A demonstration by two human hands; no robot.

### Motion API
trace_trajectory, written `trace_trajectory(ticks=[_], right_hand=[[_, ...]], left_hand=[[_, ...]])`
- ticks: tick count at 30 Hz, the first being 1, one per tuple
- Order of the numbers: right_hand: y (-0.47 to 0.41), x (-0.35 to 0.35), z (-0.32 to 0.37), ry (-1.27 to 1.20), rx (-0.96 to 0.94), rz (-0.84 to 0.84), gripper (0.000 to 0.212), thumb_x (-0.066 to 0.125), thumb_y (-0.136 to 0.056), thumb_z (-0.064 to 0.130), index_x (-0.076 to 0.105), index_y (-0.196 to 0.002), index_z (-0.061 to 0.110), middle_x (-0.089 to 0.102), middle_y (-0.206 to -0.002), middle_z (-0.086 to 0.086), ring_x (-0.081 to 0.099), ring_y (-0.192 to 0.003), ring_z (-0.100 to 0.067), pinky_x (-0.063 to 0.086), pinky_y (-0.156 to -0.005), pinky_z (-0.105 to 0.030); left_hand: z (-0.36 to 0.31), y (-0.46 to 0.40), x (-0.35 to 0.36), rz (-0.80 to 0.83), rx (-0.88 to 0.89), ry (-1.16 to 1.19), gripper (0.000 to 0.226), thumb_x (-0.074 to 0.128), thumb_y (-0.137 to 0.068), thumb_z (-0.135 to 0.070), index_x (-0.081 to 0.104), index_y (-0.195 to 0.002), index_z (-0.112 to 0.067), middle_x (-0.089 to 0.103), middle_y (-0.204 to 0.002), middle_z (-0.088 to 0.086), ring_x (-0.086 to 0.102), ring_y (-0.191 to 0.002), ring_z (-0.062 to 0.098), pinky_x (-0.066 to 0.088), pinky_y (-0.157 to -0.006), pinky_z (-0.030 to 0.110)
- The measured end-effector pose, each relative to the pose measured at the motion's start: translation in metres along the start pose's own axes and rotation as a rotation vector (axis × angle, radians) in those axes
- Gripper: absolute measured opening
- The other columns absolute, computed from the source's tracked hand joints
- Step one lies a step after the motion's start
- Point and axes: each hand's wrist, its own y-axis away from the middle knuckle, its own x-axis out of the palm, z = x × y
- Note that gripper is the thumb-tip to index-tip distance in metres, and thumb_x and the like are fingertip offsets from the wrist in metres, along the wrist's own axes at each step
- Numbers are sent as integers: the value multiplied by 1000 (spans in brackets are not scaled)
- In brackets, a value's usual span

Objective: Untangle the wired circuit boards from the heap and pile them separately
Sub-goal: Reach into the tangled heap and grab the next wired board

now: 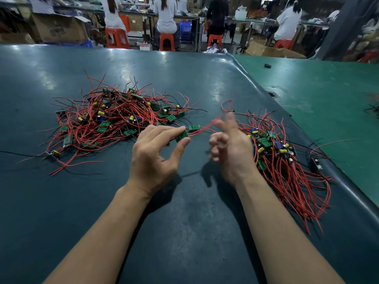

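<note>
At a dark green worktable (184,232), a person's left hand (155,152) pinches a small green circuit board (182,136) between thumb and fingers, its red wires (207,128) trailing toward the blurred right hand (229,148). A tangled heap (114,117) of wired boards lies to the left, a separate pile (281,158) to the right. Beyond the table, seated workers on orange stools (116,37) face away.

Right hand (229,144) motion-blurred; finger positions and grip unreadable. Red wire (213,123) near it smeared. Far-right wires (373,108) cut by frame edge. Board components too small to identify.
</note>
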Motion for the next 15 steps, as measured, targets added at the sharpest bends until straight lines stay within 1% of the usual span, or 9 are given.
trace_trajectory(ticks=[1, 2, 3, 4, 5, 8, 11, 13, 15], right_hand=[[3, 2, -4, 59, 53, 131, 47, 64, -76, 56, 63, -100, 15, 57, -54, 3, 42, -37, -8, 32, -37, -15], [7, 5, -8, 112, 74, 258, 44, 67, -73, 52, 65, -99, 17, 59, -58, 2, 45, -39, -8, 34, -37, -16], [10, 8, -12, 140, 76, 357, 36, 68, -74, 46, 67, -99, 18, 62, -62, 0, 49, -42, -9, 37, -38, -17], [13, 10, -15, 141, 71, 413, 28, 68, -77, 40, 69, -97, 20, 64, -66, -3, 52, -43, -12, 39, -38, -17], [14, 11, -16, 132, 65, 432, 22, 67, -79, 36, 71, -94, 21, 66, -69, -5, 55, -44, -14, 41, -39, -18], [14, 9, -13, 124, 53, 429, 16, 65, -82, 31, 73, -84, 18, 68, -71, -8, 61, -48, -16, 42, -39, -18], [15, 8, -12, 134, 43, 398, 14, 63, -89, 22, 68, -90, 8, 68, -67, -8, 63, -50, -15, 42, -40, -17], [15, 11, -11, 117, -7, 292, 14, 61, -94, 18, 66, -88, 6, 67, -64, -7, 62, -48, -15, 42, -39, -18], [12, 13, -8, 55, -128, 88, 18, 60, -96, 20, 65, -82, 9, 68, -62, -5, 58, -43, -14, 38, -37, -18]], left_hand=[[1, 0, -1, -2, 5, -13, 22, 73, -86, -13, 73, -105, -1, 71, -97, 8, 62, -82, 27, 52, -75, 44], [2, 0, -1, 8, 12, -21, 22, 72, -87, -12, 73, -107, -2, 71, -98, 8, 62, -84, 28, 51, -76, 45], [2, -1, -2, 27, 18, -24, 23, 70, -87, -11, 72, -109, -2, 71, -99, 8, 61, -86, 29, 51, -77, 46], [3, -1, -3, 50, 23, -24, 25, 68, -88, -10, 72, -111, -3, 70, -101, 9, 60, -88, 30, 50, -78, 47], [4, -1, -4, 76, 29, -20, 26, 66, -88, -9, 71, -113, -3, 69, -102, 9, 59, -90, 31, 49, -79, 48], [4, -1, -5, 129, 72, -14, 31, 61, -84, -5, 71, -114, -5, 69, -106, 6, 57, -95, 31, 46, -82, 53], [4, -2, -4, 137, 101, -40, 32, 65, -84, -8, 71, -115, -8, 69, -113, -1, 58, -103, 30, 43, -87, 56], [4, -2, -5, 106, 82, -93, 37, 66, -86, -15, 67, -122, -9, 65, -123, -1, 54, -113, 29, 39, -95, 55], [4, -3, -5, 41, 38, -136, 39, 66, -86, -17, 65, -124, -9, 63, -124, 1, 52, -115, 31, 38, -98, 51]])
